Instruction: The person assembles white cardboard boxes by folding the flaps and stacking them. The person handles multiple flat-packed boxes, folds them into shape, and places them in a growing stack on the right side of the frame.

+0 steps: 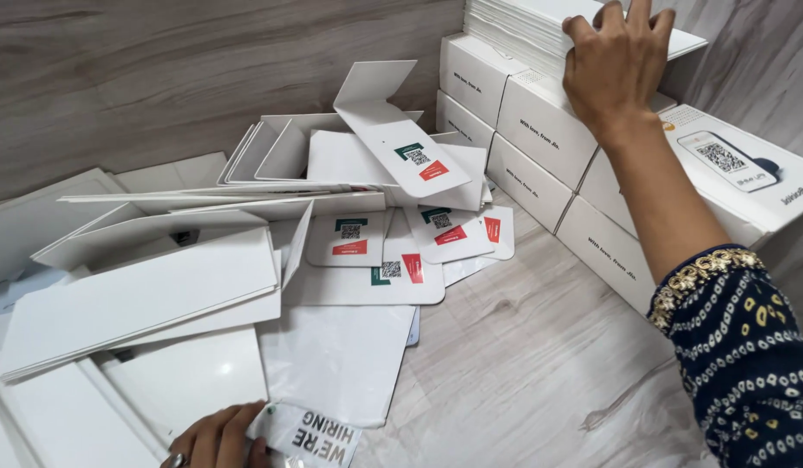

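Right hand [616, 61]: raised to the upper right, fingers spread and curled over the edge of a stack of white flat sheets [523, 26], palm pressed against the stack's side. Grip partial — fingers hooked on the top sheets, not closed into a fist. Forearm extended from a dark blue patterned sleeve [748, 347] with a gold-trimmed cuff.

Stack of sheets: resting on top of white rectangular boxes [540, 130], arranged in rows and two layers in the far right corner against the wood-grain wall [159, 78]. One larger white box [740, 173] with a printed picture of a small device, just beside the forearm on its right.

Left hand [215, 442]: at the bottom edge, only partly in frame, ring on one finger. Fingers bent and closed on the corner of a white printed leaflet [319, 438], held low over the floor. Extent of the grip beyond the frame edge: cannot be told.

Centre and left: loose pile of unfolded white card box blanks [141, 295], overlapping and lying at mixed angles. Among them, several white cards with square code marks and red-and-green labels [393, 260] — one folded card [401, 143] propped tilted above the rest. Light wood-grain floor [523, 347] visible between pile and boxes.
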